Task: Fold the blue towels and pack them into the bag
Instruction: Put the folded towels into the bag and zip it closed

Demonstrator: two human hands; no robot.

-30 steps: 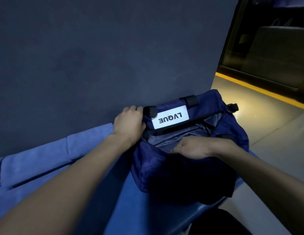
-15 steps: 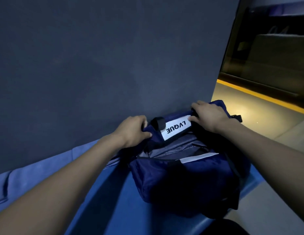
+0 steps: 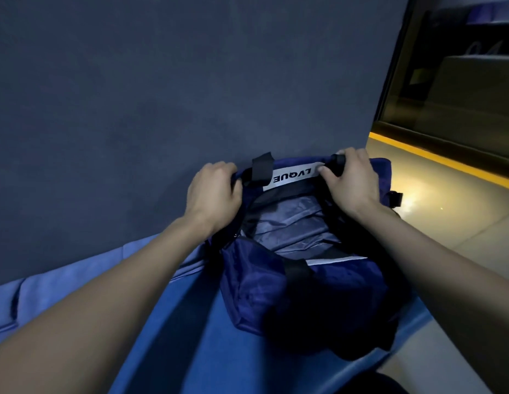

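A dark blue bag (image 3: 298, 291) sits on a blue-covered desk (image 3: 190, 336), toward its right end and pushed up against the dark grey wall (image 3: 162, 95) along the far edge. The bag's mouth gapes upward, showing a grey lining (image 3: 293, 226). The left hand (image 3: 213, 194) has its grip curled over the far rim of the bag at the left corner, just beside a black strap loop (image 3: 261, 166). The right hand (image 3: 352, 180) is clamped on the same far rim at the right corner, fingers wrapped over the edge next to a white label (image 3: 293, 177) reading LVQUE upside down. A lighter blue towel (image 3: 62, 285) lies along the far edge of the desk to the left of the bag, under the left forearm; in the dim light it looks spread out rather than folded. Right of the desk is pale floor (image 3: 460, 217) with a yellow stripe (image 3: 446, 160).
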